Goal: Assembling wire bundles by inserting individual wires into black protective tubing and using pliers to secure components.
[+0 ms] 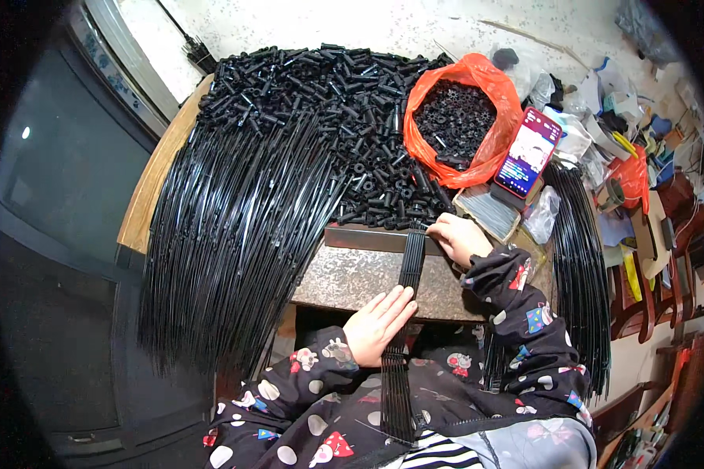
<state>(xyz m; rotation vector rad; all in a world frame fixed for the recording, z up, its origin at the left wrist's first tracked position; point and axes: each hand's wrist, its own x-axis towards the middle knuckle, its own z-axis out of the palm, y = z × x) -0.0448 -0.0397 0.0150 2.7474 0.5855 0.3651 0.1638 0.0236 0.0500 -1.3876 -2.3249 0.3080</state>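
Note:
A flat row of thin black rods, lying side by side, runs from a dark metal bar toward my body and over my lap. My left hand lies on the row with its fingers stretched out and close together. At the row's far end my right hand is closed, thumb and fingertips pinched beside the rod tips. What sits between those fingertips, if anything, is too small to make out. Just beyond the bar lies a large heap of short black tubular pieces.
A big bundle of long black rods covers the left side; another bundle hangs at the right. A red plastic bag holds small black parts. Nearby are a propped phone, a clear box and assorted clutter.

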